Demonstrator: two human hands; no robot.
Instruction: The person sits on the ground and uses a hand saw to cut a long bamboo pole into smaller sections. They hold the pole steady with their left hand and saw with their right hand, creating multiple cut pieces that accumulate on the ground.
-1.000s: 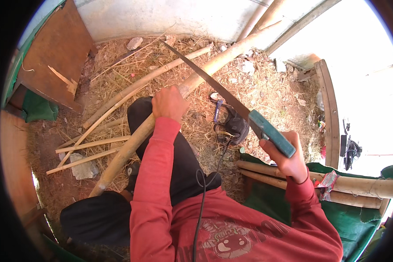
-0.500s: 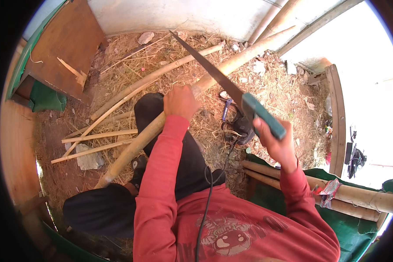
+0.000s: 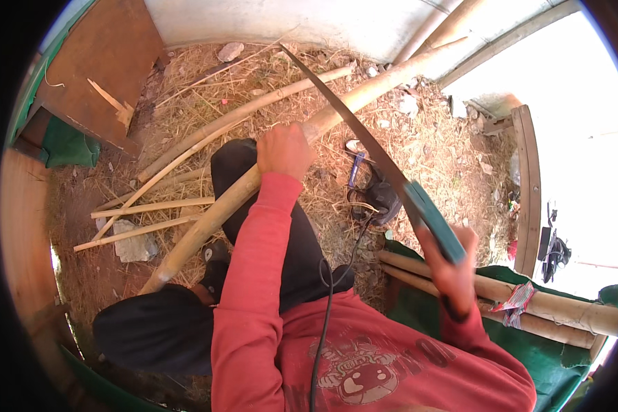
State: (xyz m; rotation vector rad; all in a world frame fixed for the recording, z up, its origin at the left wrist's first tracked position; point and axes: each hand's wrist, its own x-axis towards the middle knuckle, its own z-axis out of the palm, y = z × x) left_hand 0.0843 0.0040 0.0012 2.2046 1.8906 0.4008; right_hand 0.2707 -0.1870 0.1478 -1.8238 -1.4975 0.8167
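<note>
The person's left hand (image 3: 285, 152) is gripping a long, round, pale-yellow bamboo pole (image 3: 226, 206) from above, its fist wrapping over the wood. The pole is lying slantwise across a black-trousered leg (image 3: 299, 257), its lower end reaching the other bent leg (image 3: 158, 326) and its upper part pointing toward the whitish wall (image 3: 288, 20). The right hand (image 3: 453, 261) is clasping the teal handle of a handsaw (image 3: 380, 154) with a long, tapering, dark metal blade (that hand is showing blurred, so its separate fingers are hard to make out). The blade is crossing over the pole just beyond the left fist; whether the teeth are touching the bamboo is not showing clearly.

The step in hand is looking like sawing across the pole, or lining up for it. The next move is probably calling for a firm left grip and a straight, even stroke, with the knuckles sitting clear of the teeth.
</note>
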